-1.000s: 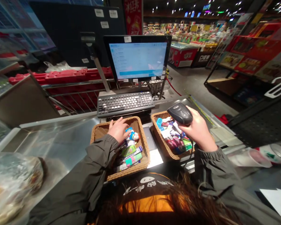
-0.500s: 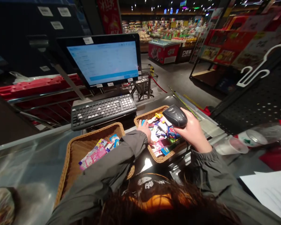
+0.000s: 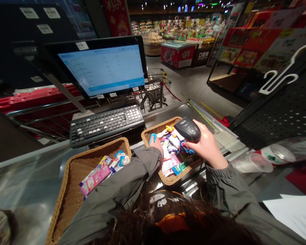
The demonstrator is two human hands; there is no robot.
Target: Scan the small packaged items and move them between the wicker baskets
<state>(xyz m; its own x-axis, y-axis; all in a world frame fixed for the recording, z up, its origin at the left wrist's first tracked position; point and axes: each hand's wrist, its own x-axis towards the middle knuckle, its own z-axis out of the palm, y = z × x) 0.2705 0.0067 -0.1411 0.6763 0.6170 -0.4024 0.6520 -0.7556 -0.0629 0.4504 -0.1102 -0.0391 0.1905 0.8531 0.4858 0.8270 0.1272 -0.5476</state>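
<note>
Two woven wicker baskets sit on the steel bench (image 3: 28, 177). Right basket (image 3: 165, 178): left hand (image 3: 156, 144) grips a blue packet (image 3: 152, 137) among the snack packets; right hand (image 3: 206, 146) holds a black handheld barcode scanner (image 3: 188, 128) above them. Left basket (image 3: 73, 177): pink packets (image 3: 95, 175). Behind: grey keyboard (image 3: 107, 124), lit monitor (image 3: 102, 68).

no text legible; monitor (image 3: 102, 68) writing blurred

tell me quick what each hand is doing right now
Left hand: reaching into the right wicker basket, fingers on a blue packet; grip cannot be told.
Right hand: closed around the black barcode scanner.
</note>
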